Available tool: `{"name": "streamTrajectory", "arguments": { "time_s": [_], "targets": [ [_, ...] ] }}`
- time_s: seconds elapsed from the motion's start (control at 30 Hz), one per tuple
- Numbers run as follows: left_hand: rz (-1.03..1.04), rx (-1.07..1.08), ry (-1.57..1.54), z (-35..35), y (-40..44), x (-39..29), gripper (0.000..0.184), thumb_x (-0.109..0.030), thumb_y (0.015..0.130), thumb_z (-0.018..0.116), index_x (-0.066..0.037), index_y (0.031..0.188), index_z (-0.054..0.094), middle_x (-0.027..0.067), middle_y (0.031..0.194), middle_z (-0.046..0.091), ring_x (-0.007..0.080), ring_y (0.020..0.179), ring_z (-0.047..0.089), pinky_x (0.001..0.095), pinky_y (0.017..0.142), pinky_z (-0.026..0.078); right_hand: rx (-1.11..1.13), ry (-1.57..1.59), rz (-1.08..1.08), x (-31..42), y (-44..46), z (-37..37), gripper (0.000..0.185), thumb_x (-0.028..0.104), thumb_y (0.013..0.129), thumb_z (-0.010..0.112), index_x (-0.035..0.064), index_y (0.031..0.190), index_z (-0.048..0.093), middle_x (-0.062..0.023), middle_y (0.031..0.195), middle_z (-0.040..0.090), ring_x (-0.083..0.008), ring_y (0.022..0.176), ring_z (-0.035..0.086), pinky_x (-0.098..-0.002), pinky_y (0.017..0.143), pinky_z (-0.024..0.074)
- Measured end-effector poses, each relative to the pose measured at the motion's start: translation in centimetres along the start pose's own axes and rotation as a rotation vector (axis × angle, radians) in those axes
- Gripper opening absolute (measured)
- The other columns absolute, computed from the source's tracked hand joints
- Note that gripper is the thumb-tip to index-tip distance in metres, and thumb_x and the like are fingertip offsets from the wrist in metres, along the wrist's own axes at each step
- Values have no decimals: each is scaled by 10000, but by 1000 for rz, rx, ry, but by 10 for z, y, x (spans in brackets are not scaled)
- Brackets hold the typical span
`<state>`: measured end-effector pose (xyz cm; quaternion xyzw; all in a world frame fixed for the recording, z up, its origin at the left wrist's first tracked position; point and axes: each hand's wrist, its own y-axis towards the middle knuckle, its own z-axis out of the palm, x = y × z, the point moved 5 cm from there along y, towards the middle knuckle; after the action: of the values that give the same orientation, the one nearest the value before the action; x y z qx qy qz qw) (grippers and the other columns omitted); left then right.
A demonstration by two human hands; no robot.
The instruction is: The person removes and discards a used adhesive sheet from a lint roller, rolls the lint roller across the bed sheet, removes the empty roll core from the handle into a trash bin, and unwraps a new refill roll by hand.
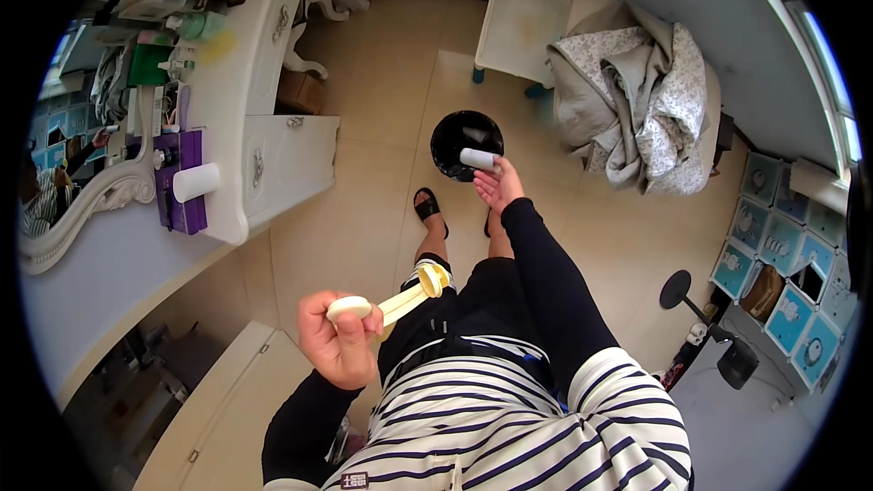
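Note:
My left hand [342,341] is closed around a cream-and-yellow piece with a round, pale end [349,309] under the thumb. From that hand a yellow strip [405,303] stretches to the right and ends in a yellow ring-like loop [433,279] above my thigh; its exact kind is unclear. Out in front, my right hand [499,185] holds a small white tube [477,160] by one end, with the other fingers loosely curled, palm up. The tube is over the near rim of a black bin [438,159], which has something pale inside.
At left stands a white dresser [289,159] with a purple box [189,184] and a white roll [196,183]. A pale stool [522,27] and a heap of grey bedding [637,95] are ahead right. Blue storage cubes [784,250] and a black round-based stand [676,289] are on the right.

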<state>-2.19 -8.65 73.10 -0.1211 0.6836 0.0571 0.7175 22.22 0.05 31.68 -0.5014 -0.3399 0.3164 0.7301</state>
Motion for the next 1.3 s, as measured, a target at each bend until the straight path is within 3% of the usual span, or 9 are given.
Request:
{"name": "streamTrajectory", "arguments": {
  "time_s": [0.1, 0.3, 0.47, 0.63, 0.83, 0.87, 0.97, 1.1, 1.3],
  "targets": [
    [-4, 15, 42, 3, 5, 2, 302, -320, 1093, 541, -64, 1179, 407, 66, 855, 560, 114, 615, 494, 315, 591, 488, -9, 23, 57, 0, 13, -2, 861, 556, 930, 620, -58, 1490, 393, -191, 1325, 653, -274, 1074, 671, -370, 926, 547],
    [-11, 36, 8, 5, 8, -3, 325, -318, 1078, 575, -56, 1173, 409, 77, 870, 562, 132, 634, 531, 319, 587, 493, 48, -123, -2, 11, 10, -2, 843, 567, 961, 551, -54, 1509, 399, -212, 1376, 624, -312, 1180, 637, -403, 1020, 494],
    [-10, 38, -7, 4, 10, -2, 336, -318, 1071, 593, -51, 1166, 412, 83, 860, 564, 142, 643, 541, 314, 582, 487, 18, -460, -142, 16, -16, 1, 429, 429, 1030, 565, 34, 1165, 664, -90, 1093, 748, -197, 908, 698, -340, 837, 548],
    [1, -6, -170, 10, 17, -12, 314, -270, 1075, 588, 3, 1145, 450, 89, 853, 584, 116, 671, 556, 265, 619, 492, 297, -691, -395, 31, -122, 57, 477, 446, 1076, 525, 10, 1109, 716, -95, 1078, 748, -186, 904, 702, -318, 818, 537],
    [55, -73, -320, 23, 29, -44, 283, -263, 1083, 582, -25, 1171, 458, 51, 831, 554, 94, 656, 515, 272, 609, 484, 952, -448, -511, 45, -339, 141, 685, 501, 1086, 424, 43, 1588, 335, -216, 1480, 531, -350, 1255, 606, -454, 1075, 469],
    [67, -44, -336, 27, 29, -52, 272, -257, 1083, 581, -31, 1179, 465, 37, 832, 550, 84, 652, 507, 266, 602, 482, 1010, -495, -532, 48, -359, 144, 805, 596, 1052, 467, 89, 1633, 236, -182, 1518, 501, -299, 1306, 585, -437, 1111, 438],
    [78, -50, -292, 39, 20, -58, 267, -289, 1084, 572, -86, 1224, 469, 60, 800, 570, 123, 608, 521, 281, 567, 466, 1091, -533, -683, 51, -397, 147, 812, 535, 1051, 508, 60, 1639, 214, -231, 1486, 486, -374, 1300, 569, -486, 1119, 430],
    [138, -19, -269, 53, 4, -81, 293, -306, 1071, 598, -50, 1170, 493, 80, 841, 645, 100, 628, 561, 248, 585, 483, 1094, -651, -723, 50, -423, 141, 444, 194, 1105, 494, 26, 1498, 373, -105, 1264, 543, -222, 1199, 599, -389, 1075, 473],
    [172, -43, -214, 66, -31, -93, 291, -307, 1080, 584, -35, 1146, 503, 148, 910, 718, 66, 623, 555, 239, 629, 510, 992, -629, -857, 47, -440, 125, 204, 175, 1126, 443, 17, 1250, 480, -79, 1068, 596, -177, 981, 661, -316, 891, 534]
  ]
}}
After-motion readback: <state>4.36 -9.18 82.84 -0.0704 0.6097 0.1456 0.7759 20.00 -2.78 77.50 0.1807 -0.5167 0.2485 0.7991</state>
